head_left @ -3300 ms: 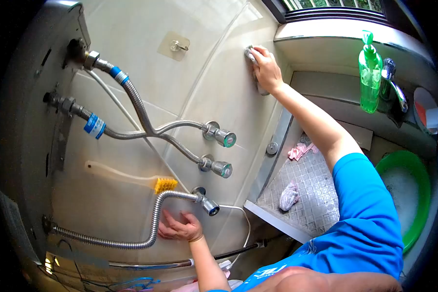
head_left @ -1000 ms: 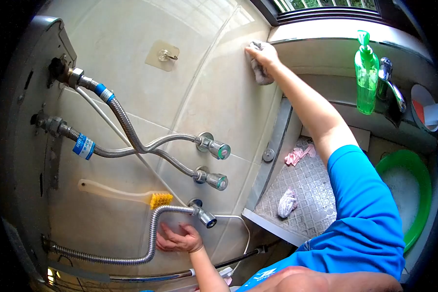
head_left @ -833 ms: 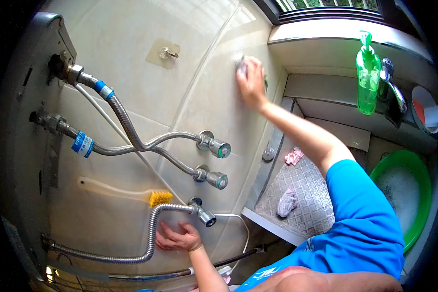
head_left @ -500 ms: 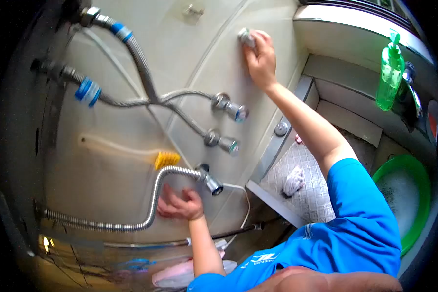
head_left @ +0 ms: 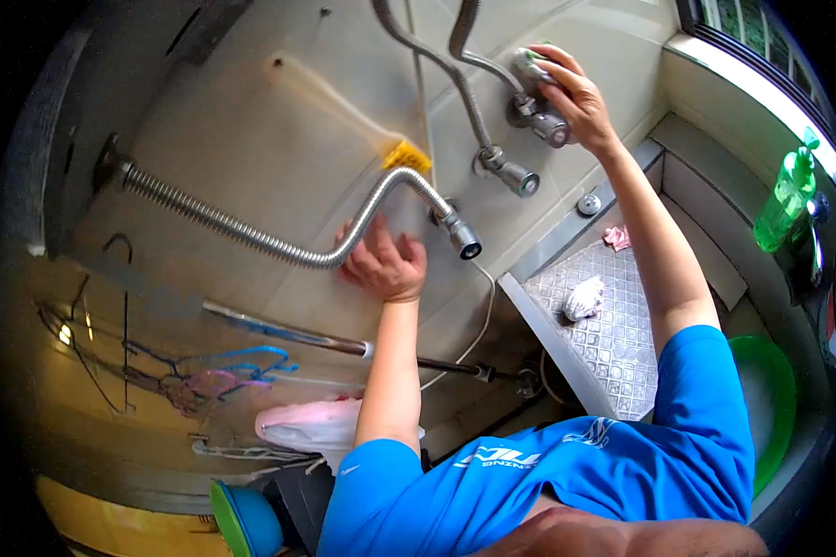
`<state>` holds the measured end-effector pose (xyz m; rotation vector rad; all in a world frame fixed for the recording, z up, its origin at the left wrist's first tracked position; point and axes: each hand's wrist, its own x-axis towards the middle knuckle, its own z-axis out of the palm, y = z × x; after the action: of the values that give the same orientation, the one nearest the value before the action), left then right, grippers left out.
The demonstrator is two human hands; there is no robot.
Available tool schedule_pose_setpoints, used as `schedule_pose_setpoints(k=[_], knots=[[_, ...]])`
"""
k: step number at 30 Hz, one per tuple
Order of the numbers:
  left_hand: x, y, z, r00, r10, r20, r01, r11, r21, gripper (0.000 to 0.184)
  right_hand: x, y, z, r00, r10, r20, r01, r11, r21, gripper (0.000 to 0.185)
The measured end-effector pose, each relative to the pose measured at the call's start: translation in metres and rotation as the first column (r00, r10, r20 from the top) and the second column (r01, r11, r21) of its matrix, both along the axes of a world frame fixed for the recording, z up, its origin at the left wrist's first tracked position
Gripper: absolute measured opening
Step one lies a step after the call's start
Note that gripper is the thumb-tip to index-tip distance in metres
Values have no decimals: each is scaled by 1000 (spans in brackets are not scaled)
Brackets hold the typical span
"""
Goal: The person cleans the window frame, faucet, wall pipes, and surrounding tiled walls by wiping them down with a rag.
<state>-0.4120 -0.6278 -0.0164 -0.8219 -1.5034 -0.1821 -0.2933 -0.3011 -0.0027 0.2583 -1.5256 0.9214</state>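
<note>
My right hand (head_left: 578,97) grips a crumpled white-and-green cloth (head_left: 529,72) against the pale wall (head_left: 613,56), right beside the upper chrome valve (head_left: 543,121). The fingers wrap over the cloth and hide part of it. Lower down, my left hand (head_left: 385,265) rests on the wall with its fingers spread and nothing in it. A corrugated metal hose (head_left: 241,239) passes in front of those fingertips and ends at another chrome valve (head_left: 460,234). Just above sits a yellow brush-like piece (head_left: 407,156) on a pale stem.
Two braided hoses (head_left: 464,88) run down to the upper valves. At right are a green bottle (head_left: 785,200), a green basin (head_left: 780,399) and a textured ledge (head_left: 622,343) bearing a white crumpled cloth (head_left: 585,299). Hangers (head_left: 195,381) and a metal pole (head_left: 297,332) lie lower left.
The view has shifted, showing the hoses farther up and more hangers. My right hand has come down the wall with the cloth to beside the upper valve. My left hand stays near the corrugated hose.
</note>
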Motion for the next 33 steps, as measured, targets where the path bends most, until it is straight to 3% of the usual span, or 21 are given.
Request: schedule_pose_setpoints(k=[4,6,8,9,10,11,14,20,22,23,25,27,29,30,32,33], knots=[[-4,0,-5,998,47,29,-47,999,18,49,1,-16,-46,965,-241,100,249,965,-77,35],[-4,-1,-5,998,48,43,-48,999,13,51,1,-36,-78,958,-234,166,263,948,-179,41],[-5,-1,-6,998,39,54,-39,999,5,53,5,-47,-110,957,-127,261,195,947,-254,36],[-5,-2,-7,998,44,51,-45,999,15,53,10,-54,-122,949,49,311,83,914,-397,35],[-6,-2,-8,998,25,59,-26,999,18,54,25,-74,-119,929,154,336,75,811,-580,33],[-7,-1,-8,998,4,65,-5,1000,24,55,36,-90,-121,942,221,252,25,704,-710,33],[-6,-3,-8,996,-14,85,11,999,30,57,67,-141,-114,983,160,88,-4,501,-866,29],[-2,-7,-5,984,-139,114,130,988,81,58,88,-241,-104,959,104,263,95,759,-644,27],[7,-15,-3,943,-201,267,205,979,12,55,83,-263,-93,957,2,291,127,897,-423,28],[20,-23,1,889,-323,324,336,942,18,52,80,-273,-82,951,37,306,93,911,-401,28],[47,-45,-16,636,-563,527,598,792,125,50,68,-286,-75,946,41,322,67,945,-319,27],[68,-75,-46,407,-649,643,736,650,190,51,54,-299,-53,948,1,317,64,979,-196,28],[96,-118,-63,180,-538,824,721,642,261,49,37,-311,-21,962,-10,273,33,996,-81,29],[100,-131,-86,174,-441,881,688,695,212,49,23,-316,-6,974,17,225,-4,998,-58,29],[113,-162,-106,-101,-468,878,609,669,427,50,-8,-325,30,993,-57,103,52,997,48,29],[115,-173,-111,-47,-515,856,621,656,428,50,-26,-329,47,992,-120,25,118,991,62,27]])
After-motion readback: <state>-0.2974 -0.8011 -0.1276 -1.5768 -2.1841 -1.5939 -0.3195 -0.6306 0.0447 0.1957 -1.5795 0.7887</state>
